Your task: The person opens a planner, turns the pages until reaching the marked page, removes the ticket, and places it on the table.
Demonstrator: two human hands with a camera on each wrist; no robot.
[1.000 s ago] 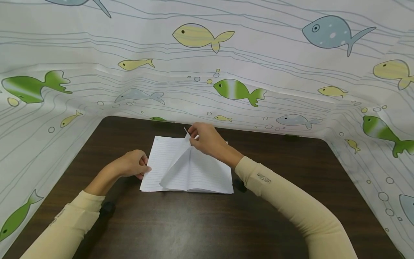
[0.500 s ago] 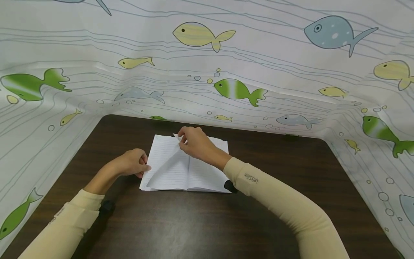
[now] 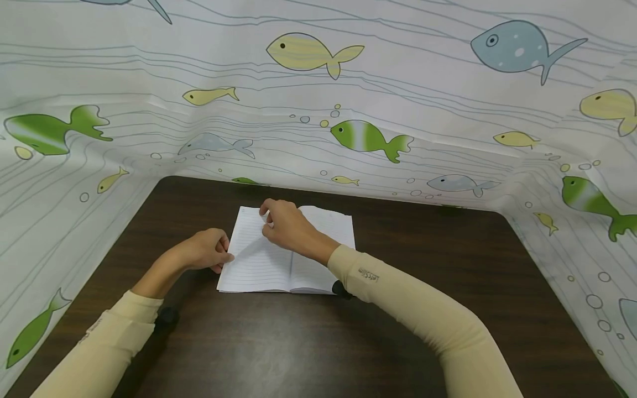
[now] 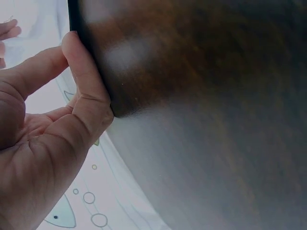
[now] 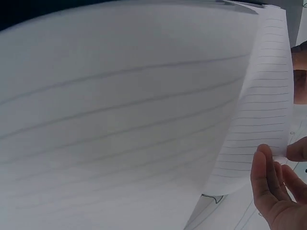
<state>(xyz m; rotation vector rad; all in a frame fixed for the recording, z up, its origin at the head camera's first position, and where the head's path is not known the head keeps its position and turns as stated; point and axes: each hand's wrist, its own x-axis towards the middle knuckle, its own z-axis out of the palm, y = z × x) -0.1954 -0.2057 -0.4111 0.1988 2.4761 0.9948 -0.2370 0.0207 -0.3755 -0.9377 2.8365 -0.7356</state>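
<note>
An open lined notebook [image 3: 311,272] lies on the dark wooden table, its spine running away from me. At its left edge, my left hand [image 3: 203,250] holds the margin with the thumb on top and the fingers curled beside it. In the left wrist view the left thumb and a finger meet at that edge. My right hand [image 3: 288,225] reaches over the left half and pinches the upper part of a page. The right wrist view shows that lined page [image 5: 261,110] bent, with the right hand's fingertips [image 5: 261,155] at its edge. The knuckles hide the page corner in the head view.
A white sheet printed with fish [image 3: 368,135] walls the table at the back and both sides. Brown tabletop [image 3: 278,342] extends in front of the notebook and to its right. A black wrist device [image 3: 342,289] sits under the right forearm.
My right hand has moved left and slightly toward me, carrying the page from near the spine over onto the left half. The page lies flatter now. My left hand stays at the left edge.
</note>
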